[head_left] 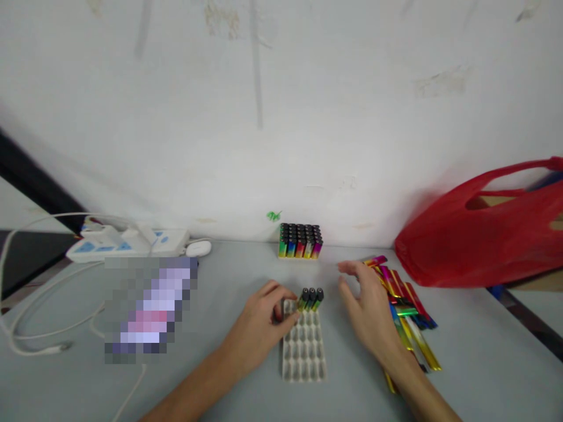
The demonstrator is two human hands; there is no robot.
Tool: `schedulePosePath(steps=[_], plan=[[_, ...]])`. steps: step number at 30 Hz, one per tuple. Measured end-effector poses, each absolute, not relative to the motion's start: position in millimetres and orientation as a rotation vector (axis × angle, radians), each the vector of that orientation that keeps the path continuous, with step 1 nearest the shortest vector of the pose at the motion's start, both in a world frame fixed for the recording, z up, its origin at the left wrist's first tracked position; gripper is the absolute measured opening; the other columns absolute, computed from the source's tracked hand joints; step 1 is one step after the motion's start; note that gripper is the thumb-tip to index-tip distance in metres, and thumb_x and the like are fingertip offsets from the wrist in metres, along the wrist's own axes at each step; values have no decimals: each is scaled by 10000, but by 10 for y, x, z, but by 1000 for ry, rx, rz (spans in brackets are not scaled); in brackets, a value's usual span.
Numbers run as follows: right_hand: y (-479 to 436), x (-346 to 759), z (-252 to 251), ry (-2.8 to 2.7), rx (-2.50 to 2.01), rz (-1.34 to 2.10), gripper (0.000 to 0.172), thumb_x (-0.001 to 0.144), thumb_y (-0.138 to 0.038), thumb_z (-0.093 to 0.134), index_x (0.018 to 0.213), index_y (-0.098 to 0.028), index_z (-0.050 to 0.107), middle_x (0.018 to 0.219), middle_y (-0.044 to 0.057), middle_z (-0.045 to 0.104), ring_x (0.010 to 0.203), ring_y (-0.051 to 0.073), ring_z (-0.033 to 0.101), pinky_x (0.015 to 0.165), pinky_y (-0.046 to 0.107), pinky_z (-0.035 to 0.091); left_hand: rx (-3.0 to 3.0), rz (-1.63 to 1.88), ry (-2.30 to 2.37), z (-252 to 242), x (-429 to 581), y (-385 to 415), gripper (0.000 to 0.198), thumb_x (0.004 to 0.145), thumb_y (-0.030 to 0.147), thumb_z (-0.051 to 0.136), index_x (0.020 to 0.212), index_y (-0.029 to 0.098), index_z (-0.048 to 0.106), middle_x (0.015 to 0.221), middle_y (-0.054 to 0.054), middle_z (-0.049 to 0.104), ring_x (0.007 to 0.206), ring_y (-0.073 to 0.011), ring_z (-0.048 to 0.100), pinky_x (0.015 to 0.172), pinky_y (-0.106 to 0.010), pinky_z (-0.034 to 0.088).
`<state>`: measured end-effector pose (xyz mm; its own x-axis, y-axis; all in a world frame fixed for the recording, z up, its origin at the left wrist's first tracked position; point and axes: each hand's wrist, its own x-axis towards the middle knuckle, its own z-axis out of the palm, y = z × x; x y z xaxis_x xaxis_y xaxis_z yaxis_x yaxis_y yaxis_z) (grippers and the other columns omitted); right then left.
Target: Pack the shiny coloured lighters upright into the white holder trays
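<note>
here we are at the grey desk (pixel 246 404), and the tray (pixel 303 346) sits right in the middle, its cells running in rows toward the person. 3 batteries (pixel 312 299) stand side by side at its far end, black tops up, green and yellow below.

the left hand (pixel 279 305) is in at the tray's far left corner, thumb and fingers curled to a narrow gap, just beside the leftmost of the 3; whether they grip anything, i cannot tell. over on the other flank, the right hand (pixel 358 293) is up with thumb and forefinger wide apart, nothing between them, to the right of the tray and close to a loose heap of shiny strips (pixel 407 310) in red, gold, green, blue and silver.

further back, near the wall (pixel 308 117), stands a packed block (pixel 300 241) of batteries, 5 across the front, in green, blue, red, yellow and purple, with a green mark (pixel 274 216) on the wall just above its left end. out right, a red bag (pixel 475 240) leans; out left, a white power strip (pixel 169 241) lies with plugs in, a white cable (pixel 37 351) looping beside a pixelated patch.
</note>
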<state>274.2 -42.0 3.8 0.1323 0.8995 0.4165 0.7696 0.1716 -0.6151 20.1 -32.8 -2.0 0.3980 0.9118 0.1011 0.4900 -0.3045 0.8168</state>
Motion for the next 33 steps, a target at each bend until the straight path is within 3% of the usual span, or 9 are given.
schedulePosePath(steps=[3, 7, 14, 19, 27, 33], plan=[[-373, 2826, -35, -1748, -1834, -134, 312, 1035, -262, 526, 1279, -150, 684, 1227, 200, 730, 1185, 406, 618, 1051, 579, 479, 1937, 751, 1195, -24, 201, -327, 145, 950, 250, 752, 1085, 226, 799, 890, 7, 599, 692, -164, 584, 662, -285, 460], [-369, 2889, -110, -1798, -2056, -434, 441, 1058, -256, 470, 1436, -89, 625, 1476, 301, 642, 1291, 500, 563, 1015, 644, 459, 1936, 750, 1196, -17, 204, -323, 156, 950, 256, 744, 1092, 225, 800, 894, 5, 605, 693, -166, 584, 656, -285, 459], [-390, 2904, -237, -1872, -2138, -570, 521, 1098, -350, 453, 1528, -81, 574, 1615, 348, 534, 1449, 508, 504, 1104, 700, 405, 1933, 734, 1203, -16, 201, -322, 142, 956, 254, 748, 1085, 224, 797, 913, 5, 620, 682, -159, 574, 659, -283, 451], [-390, 2883, -234, -1888, -2106, -618, 482, 1105, -393, 479, 1437, -96, 661, 1543, 339, 603, 1360, 505, 558, 1077, 708, 428, 1940, 738, 1206, -26, 198, -324, 140, 953, 236, 754, 1087, 225, 794, 916, 5, 615, 686, -158, 575, 660, -282, 447], [-390, 2857, -127, -1865, -2082, -602, 447, 1097, -370, 505, 1458, -173, 678, 1335, 279, 689, 1153, 469, 592, 954, 672, 462, 1936, 750, 1196, -32, 206, -320, 134, 960, 243, 746, 1083, 224, 794, 927, 1, 620, 673, -153, 572, 655, -282, 456], [-450, 2767, 18, -1903, -2019, -478, 322, 1085, -303, 523, 1291, -172, 733, 1239, 251, 749, 1197, 477, 609, 1060, 715, 376, 1947, 742, 1197, -19, 204, -330, 134, 955, 234, 750, 1081, 226, 795, 941, 1, 626, 681, -153, 584, 674, -290, 469]])
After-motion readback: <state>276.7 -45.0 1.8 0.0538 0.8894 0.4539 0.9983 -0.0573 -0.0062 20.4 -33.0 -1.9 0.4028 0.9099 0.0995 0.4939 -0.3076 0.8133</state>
